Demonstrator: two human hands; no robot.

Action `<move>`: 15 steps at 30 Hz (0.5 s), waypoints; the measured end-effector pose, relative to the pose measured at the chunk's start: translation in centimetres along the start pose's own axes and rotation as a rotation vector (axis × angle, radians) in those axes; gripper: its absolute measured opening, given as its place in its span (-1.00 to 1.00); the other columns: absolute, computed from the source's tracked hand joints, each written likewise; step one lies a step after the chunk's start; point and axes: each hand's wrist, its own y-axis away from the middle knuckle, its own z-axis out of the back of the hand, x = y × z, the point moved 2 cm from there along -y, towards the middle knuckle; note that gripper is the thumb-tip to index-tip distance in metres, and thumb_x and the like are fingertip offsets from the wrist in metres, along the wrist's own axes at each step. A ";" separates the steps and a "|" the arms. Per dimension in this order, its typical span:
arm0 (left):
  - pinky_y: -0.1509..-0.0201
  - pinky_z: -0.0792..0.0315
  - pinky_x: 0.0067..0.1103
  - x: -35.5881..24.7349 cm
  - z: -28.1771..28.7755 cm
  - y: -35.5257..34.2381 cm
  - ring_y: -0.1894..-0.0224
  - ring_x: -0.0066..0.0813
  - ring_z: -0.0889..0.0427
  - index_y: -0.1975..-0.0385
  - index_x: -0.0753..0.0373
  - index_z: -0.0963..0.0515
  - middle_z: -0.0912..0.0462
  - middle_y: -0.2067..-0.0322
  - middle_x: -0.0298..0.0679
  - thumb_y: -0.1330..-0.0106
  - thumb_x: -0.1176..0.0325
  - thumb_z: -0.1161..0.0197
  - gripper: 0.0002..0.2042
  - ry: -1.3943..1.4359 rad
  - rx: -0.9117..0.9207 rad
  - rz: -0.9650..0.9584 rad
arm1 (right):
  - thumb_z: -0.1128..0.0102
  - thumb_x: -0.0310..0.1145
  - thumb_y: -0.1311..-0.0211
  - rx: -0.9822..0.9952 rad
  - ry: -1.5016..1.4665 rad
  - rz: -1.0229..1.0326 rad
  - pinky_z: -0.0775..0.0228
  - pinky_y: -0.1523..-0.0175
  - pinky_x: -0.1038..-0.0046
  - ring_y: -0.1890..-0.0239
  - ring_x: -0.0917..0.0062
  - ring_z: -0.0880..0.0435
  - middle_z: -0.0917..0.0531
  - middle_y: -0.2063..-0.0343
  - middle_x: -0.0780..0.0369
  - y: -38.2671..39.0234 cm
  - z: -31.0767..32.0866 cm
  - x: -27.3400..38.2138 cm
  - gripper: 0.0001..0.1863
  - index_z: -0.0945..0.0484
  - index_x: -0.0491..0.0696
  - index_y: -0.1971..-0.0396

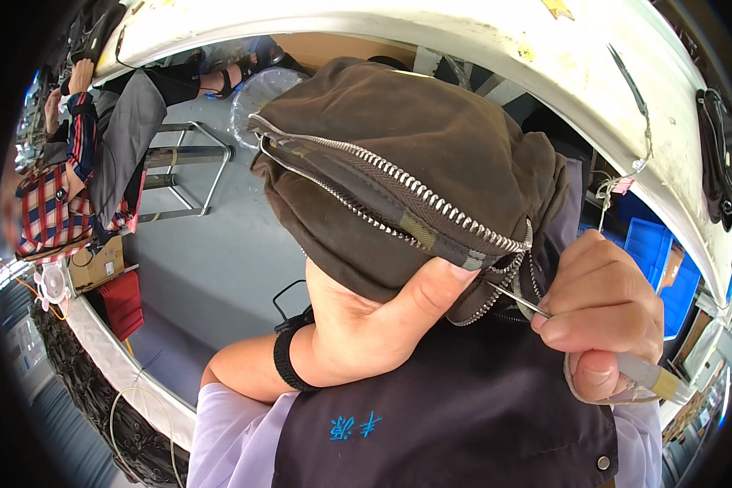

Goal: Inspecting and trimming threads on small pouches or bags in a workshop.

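Observation:
A dark brown fabric bag (431, 130) with an open metal zipper (407, 183) is held up in front of my chest. Inside the zipper's mouth a camouflage-patterned strip (419, 230) shows. My left hand (374, 317) grips the bag from below, its thumb pressed on the strip near the zipper's right end; the other fingers are hidden behind the cloth. Closed around a thin, awl-like metal tool (519, 299) with a pale, yellow-banded handle (644, 376), my right hand (602, 313) has the tip at the zipper's right end. A cord loops beneath these fingers.
A white worktable (439, 23) curves across the top and right, with dark tweezer-like snips (630, 81) tied to a cord on it. Blue crates (681, 289) stand below at right. Left are a seated person (110, 154), a metal-framed stool (189, 175) and a red bin (122, 302).

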 end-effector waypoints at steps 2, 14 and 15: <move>0.06 -0.48 -0.58 -0.2 0.0 -0.2 0.18 -0.52 -0.60 0.09 0.42 -0.50 -0.64 0.21 -0.20 -0.19 0.58 -0.30 -0.72 -0.015 0.012 0.024 | 0.07 -0.09 -0.42 0.000 -0.044 -0.025 -0.21 0.46 0.45 0.58 0.52 -0.46 -0.54 0.57 0.26 0.0 0.0 -0.3 -0.62 -0.53 -0.08 0.43; 0.12 -0.48 -0.60 0.2 0.1 -0.1 0.22 -0.57 -0.58 0.11 0.38 -0.50 -0.63 0.22 -0.26 -0.22 0.56 -0.29 -0.74 0.112 0.017 0.062 | 0.00 -0.32 -0.36 -0.025 -0.536 -0.231 -0.45 0.33 0.42 0.44 0.37 -0.59 -0.62 0.45 0.10 1.0 0.1 -2.7 -0.77 -0.52 -0.17 0.38; 0.12 -0.48 -0.60 0.1 0.2 -0.1 0.22 -0.57 -0.58 0.11 0.38 -0.50 -0.63 0.22 -0.26 -0.22 0.56 -0.29 -0.74 0.112 0.020 0.063 | 0.00 -0.33 -0.35 -0.022 -0.536 -0.211 -0.45 0.32 0.42 0.43 0.37 -0.60 -0.62 0.44 0.10 1.0 0.2 -2.8 -0.78 -0.53 -0.17 0.37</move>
